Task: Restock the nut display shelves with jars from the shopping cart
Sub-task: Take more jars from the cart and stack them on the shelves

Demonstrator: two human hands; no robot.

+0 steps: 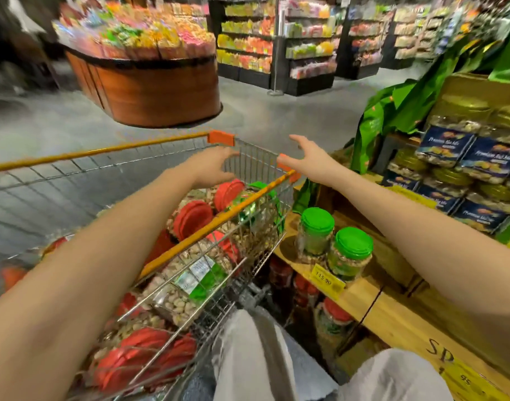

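Jars [193, 218] are sitting piled in the cart [190, 244], under the left forearm, and the shelf [378, 314] is running under the right one. Further out, left hand [213, 166] and right hand [311, 159] are hanging spread, gripping nothing. Bumping the far end risks rolling the cart away.

My cart [256, 159] sits packed with nut jars [172, 296] lying every way, mostly red lids; two green-lidded jars [349, 253] stand upright on the wooden shelf [375, 311] beside it.

Motion blur smears the left fingers [230, 154] at the cart [249, 159] rim, so their grip is unclear. Below the right fingers [297, 138], jars [336, 311] under the shelf [373, 299] sit in shadow.
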